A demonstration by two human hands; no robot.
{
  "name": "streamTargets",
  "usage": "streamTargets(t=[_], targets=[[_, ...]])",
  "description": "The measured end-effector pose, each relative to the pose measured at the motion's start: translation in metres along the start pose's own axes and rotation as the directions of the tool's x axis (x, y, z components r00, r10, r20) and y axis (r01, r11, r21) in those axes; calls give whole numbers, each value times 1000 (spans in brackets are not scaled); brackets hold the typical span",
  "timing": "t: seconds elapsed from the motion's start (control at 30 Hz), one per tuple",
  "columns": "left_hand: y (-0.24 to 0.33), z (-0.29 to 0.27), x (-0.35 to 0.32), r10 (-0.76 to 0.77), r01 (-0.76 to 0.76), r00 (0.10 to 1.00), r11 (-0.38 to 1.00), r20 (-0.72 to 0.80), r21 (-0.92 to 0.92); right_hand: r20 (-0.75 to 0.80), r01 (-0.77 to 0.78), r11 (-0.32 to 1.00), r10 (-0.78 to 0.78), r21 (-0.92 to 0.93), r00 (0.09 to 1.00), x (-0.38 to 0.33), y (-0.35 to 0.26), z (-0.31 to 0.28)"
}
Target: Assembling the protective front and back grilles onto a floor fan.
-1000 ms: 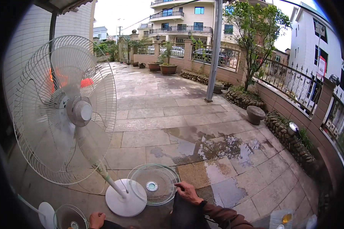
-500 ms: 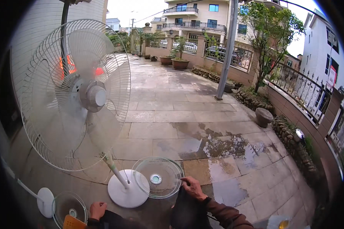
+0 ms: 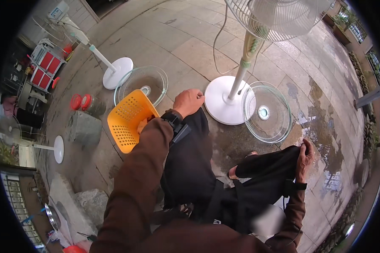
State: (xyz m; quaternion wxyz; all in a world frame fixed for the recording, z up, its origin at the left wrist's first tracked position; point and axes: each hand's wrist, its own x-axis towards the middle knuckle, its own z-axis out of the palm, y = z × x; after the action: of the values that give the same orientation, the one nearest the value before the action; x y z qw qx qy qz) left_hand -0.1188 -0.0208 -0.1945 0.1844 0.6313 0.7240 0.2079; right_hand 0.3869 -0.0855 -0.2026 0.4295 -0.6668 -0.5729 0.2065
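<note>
My left hand (image 3: 189, 102) rests on my left knee, its fingers curled in loosely with nothing seen in them. My right hand (image 3: 306, 156) lies over my right knee, fingers bent down over the dark trousers and holding nothing visible. Between and beyond my knees stands a pedestal fan with a round white base (image 3: 217, 105); its caged head is cut off by the top edge. A loose round wire grille (image 3: 264, 112) leans against that base. By my left forearm is an orange perforated basket (image 3: 126, 116), its contents mostly hidden. Another wire grille (image 3: 145, 90) lies behind it.
A second fan stand (image 3: 118, 74) without a cage stands far left, and a third fan base (image 3: 59, 149) is further left. Red-lidded jars (image 3: 95, 104) sit on a stone block (image 3: 84, 128). A cord (image 3: 215, 50) trails along the paving. Stone slabs (image 3: 90, 206) lie at lower left.
My view has swung down and to the left, bringing the basket, jars and more fans into sight. Both hands stay on my knees. The fans and grilles appear unmoved.
</note>
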Motion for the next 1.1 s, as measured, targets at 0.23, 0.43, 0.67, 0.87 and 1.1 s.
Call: streamTargets(t=[0.23,0.43,0.67,0.87,1.1], targets=[[9,-3,-3,-40,40,999,999,31,12,17,-4,999,5,-44,1000,-2,-5,-6],[11,-6,1,-75,75,997,997,22,-9,41,5,996,-1,-91,999,2,-14,-3],[16,0,10,-93,93,995,996,40,-6,12,21,993,-20,-116,1000,3,-7,-10],[4,0,2,-4,4,1000,1000,4,-16,-46,35,996,-39,-76,998,-3,-11,3],[8,-2,3,51,-52,999,998,-15,-34,-137,59,997,-66,-53,988,1,-17,6]])
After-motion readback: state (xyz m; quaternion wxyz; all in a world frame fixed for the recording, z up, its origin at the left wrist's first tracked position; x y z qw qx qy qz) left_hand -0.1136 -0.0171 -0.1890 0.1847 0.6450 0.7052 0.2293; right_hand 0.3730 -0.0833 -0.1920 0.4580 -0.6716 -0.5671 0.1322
